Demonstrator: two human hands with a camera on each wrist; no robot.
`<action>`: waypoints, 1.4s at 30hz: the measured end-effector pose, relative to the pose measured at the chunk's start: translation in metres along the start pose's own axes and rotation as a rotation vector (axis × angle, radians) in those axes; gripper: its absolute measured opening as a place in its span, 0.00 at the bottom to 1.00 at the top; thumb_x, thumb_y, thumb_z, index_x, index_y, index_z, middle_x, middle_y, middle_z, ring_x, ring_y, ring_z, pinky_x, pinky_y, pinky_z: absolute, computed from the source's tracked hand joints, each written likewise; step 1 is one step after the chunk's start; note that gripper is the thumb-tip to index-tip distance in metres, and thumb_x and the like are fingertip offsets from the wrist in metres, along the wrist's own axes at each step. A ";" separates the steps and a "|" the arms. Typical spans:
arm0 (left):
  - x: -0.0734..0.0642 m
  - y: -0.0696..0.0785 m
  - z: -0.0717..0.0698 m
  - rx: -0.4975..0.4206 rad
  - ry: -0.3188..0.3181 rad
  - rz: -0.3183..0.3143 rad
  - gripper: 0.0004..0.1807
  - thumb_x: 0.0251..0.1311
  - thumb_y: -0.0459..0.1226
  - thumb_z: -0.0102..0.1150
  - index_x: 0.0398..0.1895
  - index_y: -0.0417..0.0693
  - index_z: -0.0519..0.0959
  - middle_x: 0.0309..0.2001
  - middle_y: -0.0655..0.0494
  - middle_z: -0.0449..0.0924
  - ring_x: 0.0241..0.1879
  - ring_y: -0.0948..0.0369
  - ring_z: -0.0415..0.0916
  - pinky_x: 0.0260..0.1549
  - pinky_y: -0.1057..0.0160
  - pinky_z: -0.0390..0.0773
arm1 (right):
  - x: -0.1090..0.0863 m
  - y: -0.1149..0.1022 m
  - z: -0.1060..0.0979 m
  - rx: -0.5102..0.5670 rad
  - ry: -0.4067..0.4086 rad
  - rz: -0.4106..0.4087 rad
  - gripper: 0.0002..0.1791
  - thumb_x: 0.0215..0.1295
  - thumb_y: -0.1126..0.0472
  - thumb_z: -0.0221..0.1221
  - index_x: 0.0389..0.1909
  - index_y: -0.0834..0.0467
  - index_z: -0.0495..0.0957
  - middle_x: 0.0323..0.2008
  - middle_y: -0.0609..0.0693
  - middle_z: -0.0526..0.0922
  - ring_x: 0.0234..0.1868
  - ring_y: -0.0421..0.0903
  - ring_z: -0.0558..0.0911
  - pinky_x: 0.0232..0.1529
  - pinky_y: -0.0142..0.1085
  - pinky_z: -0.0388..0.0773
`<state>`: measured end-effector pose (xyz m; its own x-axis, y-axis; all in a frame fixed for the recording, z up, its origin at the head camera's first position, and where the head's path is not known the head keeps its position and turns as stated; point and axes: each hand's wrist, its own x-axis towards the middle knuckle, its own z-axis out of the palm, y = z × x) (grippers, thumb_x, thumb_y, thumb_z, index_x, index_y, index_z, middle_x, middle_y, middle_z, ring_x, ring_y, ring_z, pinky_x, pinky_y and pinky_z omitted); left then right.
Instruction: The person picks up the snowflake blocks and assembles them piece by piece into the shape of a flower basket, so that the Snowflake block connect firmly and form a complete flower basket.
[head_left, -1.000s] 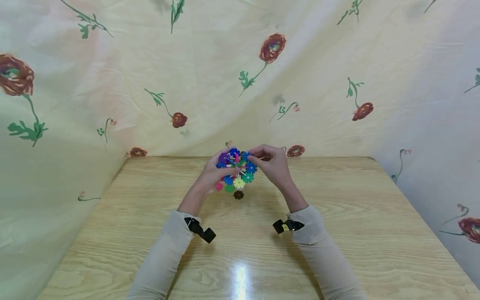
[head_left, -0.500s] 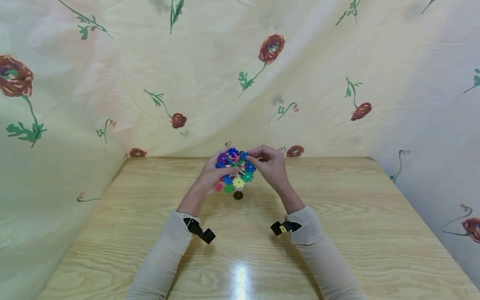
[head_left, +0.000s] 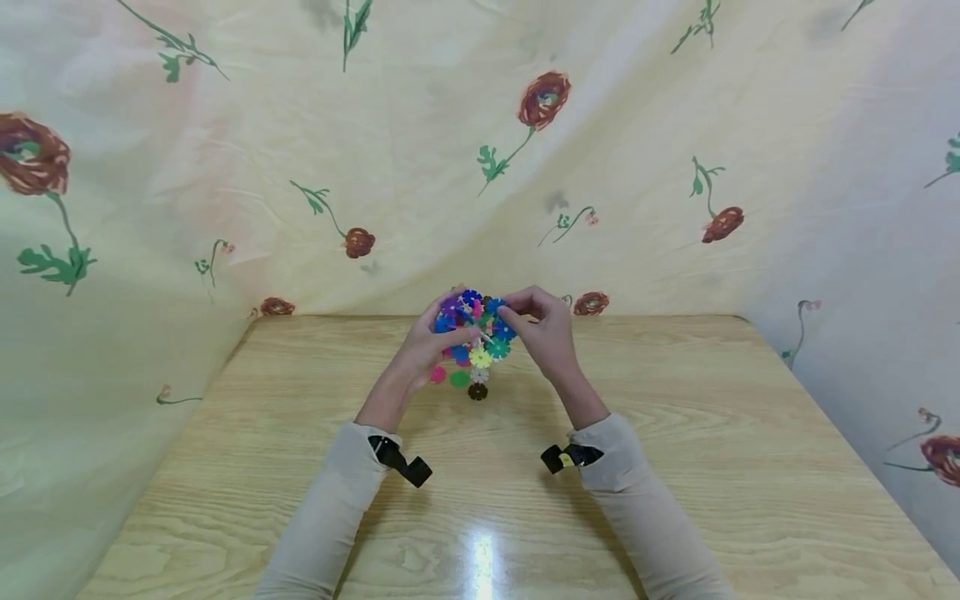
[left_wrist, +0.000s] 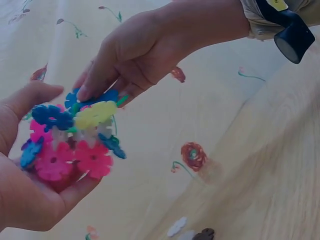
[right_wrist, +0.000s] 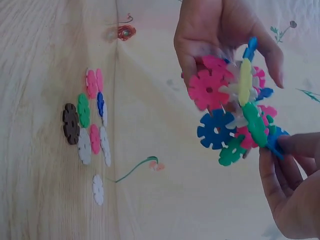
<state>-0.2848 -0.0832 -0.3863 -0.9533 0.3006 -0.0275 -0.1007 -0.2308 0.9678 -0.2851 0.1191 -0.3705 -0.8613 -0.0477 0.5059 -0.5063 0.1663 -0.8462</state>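
Note:
In the head view my left hand [head_left: 420,354] holds a ball-like cluster of interlocked plastic flower discs [right_wrist: 209,89] in pink, blue, green, yellow and white. The left wrist view shows its fingers under the cluster, the thumb raised along the other side. My right hand [head_left: 551,333] pinches a blue flower disc [left_wrist: 102,96] between thumb and fingers at the cluster's edge. Both hands are raised over the far part of the table. Whether that blue disc's slot is fully joined is hidden by the fingers.
Several loose discs lie on the wooden table [head_left: 480,467] below the cluster, among them a brown disc [right_wrist: 71,124], a green disc [right_wrist: 83,111] and a white disc [right_wrist: 98,190]. A flowered cloth [head_left: 420,167] hangs behind the table's far edge.
The cluster has tilted and shifted slightly in my left hand, uncovering a white disc on the table. My right hand keeps its pinch on the blue disc.

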 end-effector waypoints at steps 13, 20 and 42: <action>-0.004 -0.001 0.009 -0.055 0.041 0.140 0.40 0.65 0.27 0.62 0.76 0.63 0.61 0.67 0.48 0.69 0.57 0.54 0.76 0.50 0.63 0.84 | -0.007 -0.002 0.013 0.051 0.134 0.051 0.11 0.67 0.66 0.66 0.45 0.70 0.82 0.41 0.66 0.84 0.37 0.41 0.82 0.43 0.24 0.81; 0.000 0.001 0.005 -0.073 0.073 0.078 0.36 0.66 0.29 0.61 0.74 0.64 0.65 0.70 0.49 0.65 0.66 0.48 0.69 0.54 0.57 0.84 | 0.001 -0.003 0.005 0.023 0.026 0.109 0.11 0.66 0.66 0.67 0.45 0.69 0.82 0.40 0.64 0.84 0.35 0.38 0.82 0.37 0.24 0.82; 0.002 0.013 -0.011 -0.140 0.165 0.078 0.35 0.64 0.28 0.63 0.71 0.65 0.70 0.53 0.56 0.78 0.39 0.62 0.80 0.29 0.66 0.81 | 0.029 0.043 -0.028 -0.320 -0.542 0.360 0.14 0.71 0.62 0.63 0.53 0.64 0.82 0.44 0.62 0.87 0.44 0.58 0.84 0.50 0.56 0.83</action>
<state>-0.2917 -0.0961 -0.3762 -0.9922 0.1243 -0.0058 -0.0527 -0.3769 0.9247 -0.3304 0.1524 -0.3871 -0.9149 -0.4032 -0.0187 -0.2213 0.5400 -0.8120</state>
